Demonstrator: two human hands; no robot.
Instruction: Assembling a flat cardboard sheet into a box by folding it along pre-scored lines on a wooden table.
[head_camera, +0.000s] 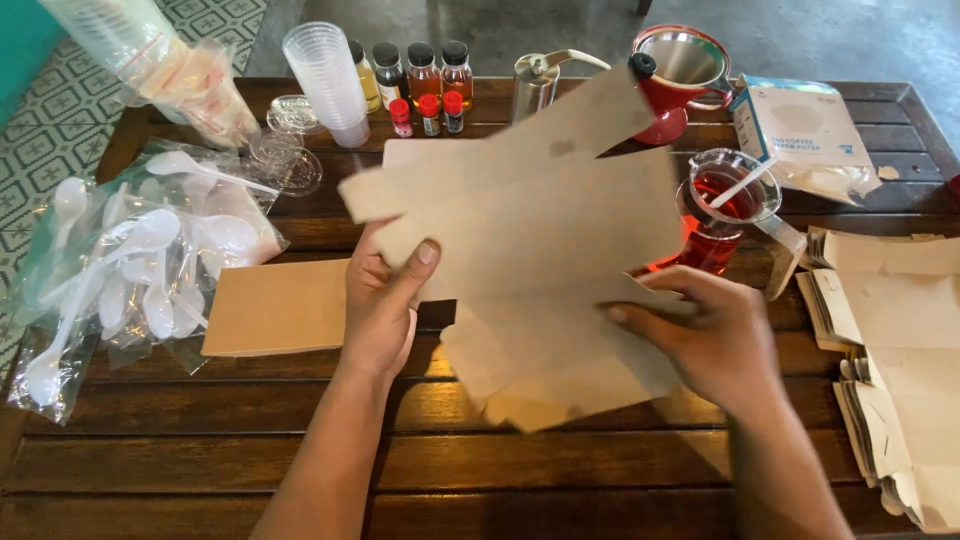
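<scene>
Head view, left hand (380, 300) and right hand (700, 335) gripping flat cardboard box blank (530, 230)

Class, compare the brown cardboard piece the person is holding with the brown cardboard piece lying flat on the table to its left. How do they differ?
The held cardboard piece is lifted off the table, gripped by the left hand and the right hand; the flat cardboard piece lies on the wooden table, partly under the left hand. The held one is unfolded, with flaps and an irregular outline; the flat one looks like a plain rectangle. The held one looks larger. Both are plain brown.
</scene>
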